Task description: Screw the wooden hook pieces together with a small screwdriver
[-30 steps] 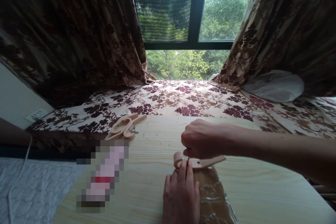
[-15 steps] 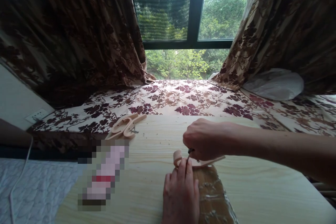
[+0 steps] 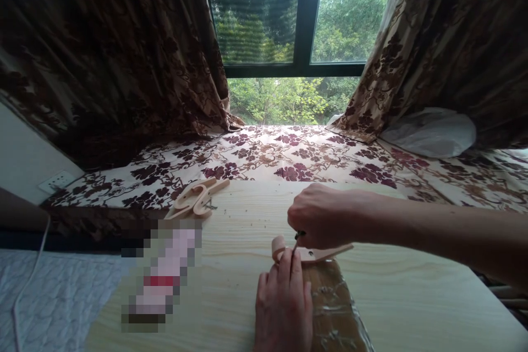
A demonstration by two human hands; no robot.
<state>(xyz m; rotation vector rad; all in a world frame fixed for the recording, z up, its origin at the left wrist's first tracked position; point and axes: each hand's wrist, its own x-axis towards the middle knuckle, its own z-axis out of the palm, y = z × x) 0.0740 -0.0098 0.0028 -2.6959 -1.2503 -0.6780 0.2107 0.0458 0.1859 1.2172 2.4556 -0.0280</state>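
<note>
My right hand (image 3: 315, 217) is a fist around a screwdriver (image 3: 296, 244); most of its handle is hidden, and a thin shaft slants down from the fist. My left hand (image 3: 284, 302) lies over a brown taped block (image 3: 334, 302), its fingertips pressing on a pale wooden hook (image 3: 322, 253) beside the shaft. The hook's curled end (image 3: 278, 246) rises left of the fingers, and its straight arm reaches right beneath my right fist. A small dark hole or screw shows in it. The screwdriver's tip is hidden by my left fingers.
More wooden hooks (image 3: 198, 198) with metal screws lie at the table's far left. A blurred pink-and-red item (image 3: 165, 272) lies nearer on the left. Small dark bits dot the wooden table (image 3: 231, 275). A plastic bag (image 3: 433, 135) rests on the floral-covered window seat (image 3: 264, 151).
My right fist has shifted very slightly, and a little more of the wooden hook shows beneath it. My left hand stays nearly where it was.
</note>
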